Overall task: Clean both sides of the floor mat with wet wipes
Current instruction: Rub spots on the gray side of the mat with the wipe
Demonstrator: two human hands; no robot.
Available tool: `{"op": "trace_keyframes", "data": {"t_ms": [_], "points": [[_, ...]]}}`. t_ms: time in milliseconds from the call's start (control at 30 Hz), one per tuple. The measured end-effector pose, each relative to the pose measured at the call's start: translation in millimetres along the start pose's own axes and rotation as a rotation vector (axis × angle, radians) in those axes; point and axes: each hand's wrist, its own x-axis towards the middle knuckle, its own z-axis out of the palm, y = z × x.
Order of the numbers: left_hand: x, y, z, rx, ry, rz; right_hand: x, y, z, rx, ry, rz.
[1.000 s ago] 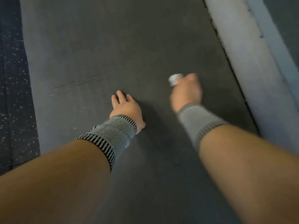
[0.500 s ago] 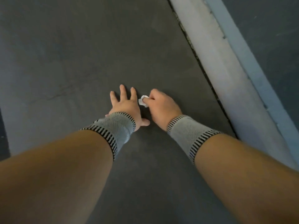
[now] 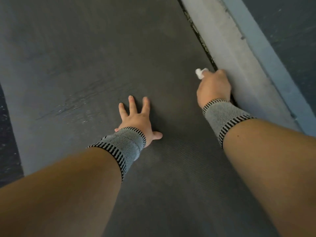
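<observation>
Speckled floor [image 3: 6, 134]: dark strip at the 9 o'clock edge of the view, just beside the mat's left border.
Floor mat [image 3: 102, 48]: dark grey, lying flat on the floor, filling the middle of the view from 12 o'clock down to 6 o'clock; its surface shows a fine woven texture near the arms.
Wet streaks [image 3: 77, 103]: faint shiny marks on the mat at about 10 o'clock from the left hand, well apart from the right hand.
Left hand [image 3: 136, 119]: flat on the mat near the centre, fingers straight and spread, thumb pointing toward 3 o'clock; it holds nothing and presses on the mat.
Left wrist band [image 3: 123, 142]: grey knitted sleeve with black-striped edges, at 6 o'clock from the left hand.
Wet wipe [image 3: 200, 73]: small white wad, at 1 o'clock from the left hand, sticking out at the 11 o'clock side of the right hand, touching the mat close to its right border.
Right hand [image 3: 213, 88]: fingers curled, gripping the wet wipe, knuckles up, right at the mat's right edge and against the ledge.
Right wrist band [image 3: 224, 117]: same grey knit with striped edges, at 5 o'clock from the right hand.
Pale ledge [image 3: 230, 40]: light grey band running from 12 o'clock toward 4 o'clock, along the mat's right border.
Blue strip [image 3: 266, 53]: bluish band just beside the ledge on its right.
</observation>
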Motion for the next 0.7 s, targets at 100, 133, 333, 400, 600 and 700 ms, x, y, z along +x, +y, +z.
{"op": "trace_keyframes", "data": {"t_ms": [100, 133, 333, 400, 600, 700], "points": [[-0.8, 3.8, -2.7, -0.019, -0.035, -0.006, -26.3, -3.8, 9.0, -0.297, -0.043, -0.28], [-0.9, 4.4, -3.6, -0.022, -0.037, -0.009, -37.0, -2.8, 14.5, -0.322, -0.123, -0.394], [-1.3, 7.5, -6.2, -0.008, -0.04, -0.019, -11.0, 38.6, -23.7, -0.472, 0.081, -0.241], [-1.7, 9.8, -7.7, -0.009, -0.04, -0.023, -33.8, 42.7, -24.8, -0.407, 0.067, -0.245], [-2.3, 8.3, -9.2, -0.003, -0.029, -0.02, -70.3, 89.1, -45.0, -0.381, 0.075, -0.207], [-2.7, 6.3, -8.6, 0.001, -0.026, -0.014, -113.4, 75.1, -36.2, -0.352, 0.026, -0.181]]}}
